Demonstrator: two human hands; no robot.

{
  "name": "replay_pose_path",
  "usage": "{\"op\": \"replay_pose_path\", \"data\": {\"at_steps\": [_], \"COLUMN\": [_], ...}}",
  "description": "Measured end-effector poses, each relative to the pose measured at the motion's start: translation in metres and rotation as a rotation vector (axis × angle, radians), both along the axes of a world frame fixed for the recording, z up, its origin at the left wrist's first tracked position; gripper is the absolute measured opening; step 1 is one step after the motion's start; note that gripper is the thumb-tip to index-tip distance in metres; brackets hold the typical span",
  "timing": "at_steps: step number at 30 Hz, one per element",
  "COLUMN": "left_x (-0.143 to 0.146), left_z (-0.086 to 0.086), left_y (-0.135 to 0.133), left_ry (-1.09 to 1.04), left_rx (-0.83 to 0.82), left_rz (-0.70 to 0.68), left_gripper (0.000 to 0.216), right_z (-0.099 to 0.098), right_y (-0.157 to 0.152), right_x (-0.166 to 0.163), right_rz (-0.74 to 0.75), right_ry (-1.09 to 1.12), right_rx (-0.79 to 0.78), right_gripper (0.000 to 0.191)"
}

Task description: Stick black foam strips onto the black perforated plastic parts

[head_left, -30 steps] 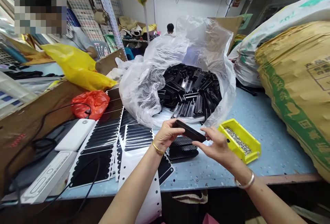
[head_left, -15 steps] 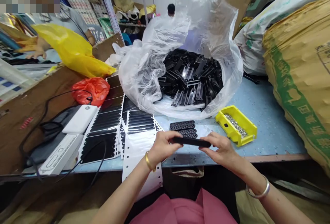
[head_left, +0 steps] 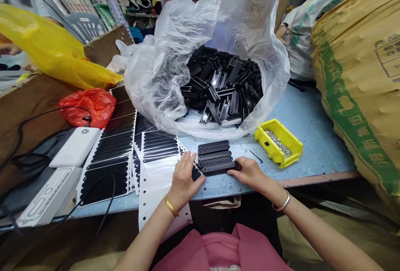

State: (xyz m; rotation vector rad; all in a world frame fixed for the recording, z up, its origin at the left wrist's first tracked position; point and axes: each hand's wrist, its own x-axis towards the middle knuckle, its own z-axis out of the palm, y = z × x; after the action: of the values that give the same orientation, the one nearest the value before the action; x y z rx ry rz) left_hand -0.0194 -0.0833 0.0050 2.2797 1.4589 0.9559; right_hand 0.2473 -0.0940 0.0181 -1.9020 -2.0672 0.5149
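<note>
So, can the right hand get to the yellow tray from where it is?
Probably yes. The right hand rests at the end of the nearest black grille, and the yellow tray stands just beyond it to the right. Only bare table lies between them.

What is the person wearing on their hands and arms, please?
No gloves or sleeves show. The left hand has a thin gold bangle at its wrist; the right hand has a wider silver bangle. A pink garment shows below the arms.
</note>
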Motion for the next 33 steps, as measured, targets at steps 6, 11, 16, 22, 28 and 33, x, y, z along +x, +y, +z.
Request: {"op": "replay_pose_path", "data": {"at_steps": [6,11,16,22,28,33], "left_x": [0.013,0.018,0.022,0.020,0.005,-0.007], "left_z": [-0.007,-0.005,0.000,0.001,-0.016,0.022], "left_y": [0.024,0.044,0.046,0.047,0.065,0.102], "left_ry": [-0.034,-0.081,-0.076,0.036,0.082,0.167], "left_rx": [-0.250,-0.307,-0.337,-0.372,-0.300,-0.095], "left_rz": [-0.121,-0.201,-0.186,-0.234,-0.321,-0.237], "left_gripper": [0.102,0.093,0.093,0.105,0.111,0.047], "right_z": [-0.005,0.003,0.027,0.046,0.100,0.107], "right_y": [0.001,0.024,0.095,0.167,0.231,0.204], "right_x": [-0.001,0.011,-0.014,-0.060,-0.021,0.014], "right_rz": [-0.046,-0.061,0.009,0.175,-0.082,0.191], "right_ry": [0.086,0.188,0.045,-0.335,-0.394,-0.465], "right_rx": [0.004,0.091,0.403,-0.014,0.163,0.202], "right_gripper": [0.052,0.051,0.020,0.021,0.032,0.025]}}
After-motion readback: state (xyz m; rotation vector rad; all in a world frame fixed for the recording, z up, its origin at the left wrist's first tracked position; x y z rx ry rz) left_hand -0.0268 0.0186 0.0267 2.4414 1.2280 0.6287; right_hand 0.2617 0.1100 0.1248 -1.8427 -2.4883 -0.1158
